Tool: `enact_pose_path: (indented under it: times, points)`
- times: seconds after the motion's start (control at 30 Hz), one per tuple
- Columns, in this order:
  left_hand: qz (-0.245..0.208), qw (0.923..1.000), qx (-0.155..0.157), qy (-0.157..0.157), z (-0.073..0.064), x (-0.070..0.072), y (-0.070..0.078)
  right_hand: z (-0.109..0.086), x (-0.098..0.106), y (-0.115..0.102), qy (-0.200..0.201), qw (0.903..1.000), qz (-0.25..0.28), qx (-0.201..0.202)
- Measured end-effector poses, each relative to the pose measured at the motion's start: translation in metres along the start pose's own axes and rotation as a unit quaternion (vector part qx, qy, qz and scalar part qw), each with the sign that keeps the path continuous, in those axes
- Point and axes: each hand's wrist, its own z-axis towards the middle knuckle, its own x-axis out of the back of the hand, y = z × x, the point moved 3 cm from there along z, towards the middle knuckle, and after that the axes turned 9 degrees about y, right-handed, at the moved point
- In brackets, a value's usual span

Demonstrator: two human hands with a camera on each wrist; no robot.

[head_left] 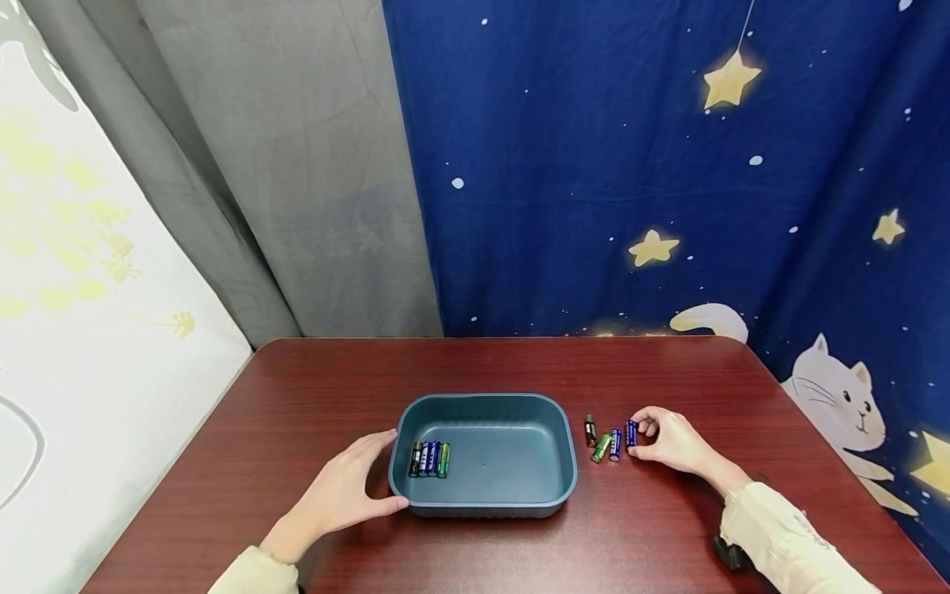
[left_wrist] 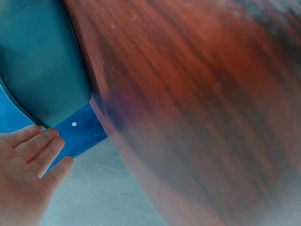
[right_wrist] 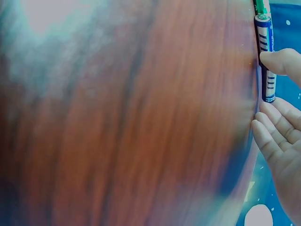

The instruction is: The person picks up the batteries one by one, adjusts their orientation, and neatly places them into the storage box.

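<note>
A blue-grey plastic bin (head_left: 490,499) stands in the middle of the table. Inside, at its left, lies a row of batteries (head_left: 429,459) in black, blue and green. My left hand (head_left: 337,487) touches the bin's left end with straight, spread fingers, the thumb at the front left corner. Right of the bin, my right hand (head_left: 675,441) pinches a blue battery (head_left: 631,433) between thumb and fingers, at the table's surface. Close by lie another blue battery (head_left: 615,445), a green battery (head_left: 602,447) and a black battery (head_left: 590,431). The right wrist view shows my thumb over a blue-and-white battery (right_wrist: 266,35).
The dark red wooden table (head_left: 334,371) has rounded far corners. Behind it hang a grey curtain (head_left: 319,165) and a blue star-patterned curtain (head_left: 579,165). A white patterned cloth (head_left: 111,371) hangs on the left. A small black object (head_left: 731,553) sits under the right sleeve.
</note>
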Motion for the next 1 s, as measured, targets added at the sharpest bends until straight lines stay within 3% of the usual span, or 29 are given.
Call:
enact_pose_path:
  times: [0.43, 0.73, 1.0]
  points:
    - [-0.002, 0.9999, -0.010, 0.009, 0.001, 0.001, 0.001, 0.005, 0.007, -0.006, 0.024, 0.9996, 0.010, 0.006]
    - [-0.005, 1.0000, -0.005, 0.005, 0.001, 0.000, -0.001, 0.011, 0.012, -0.019, 0.010, 0.9979, 0.061, -0.017]
    - [-0.006, 1.0000, 0.001, 0.002, 0.001, 0.001, 0.000, 0.023, 0.016, -0.039, 0.008, 0.9976, 0.067, 0.014]
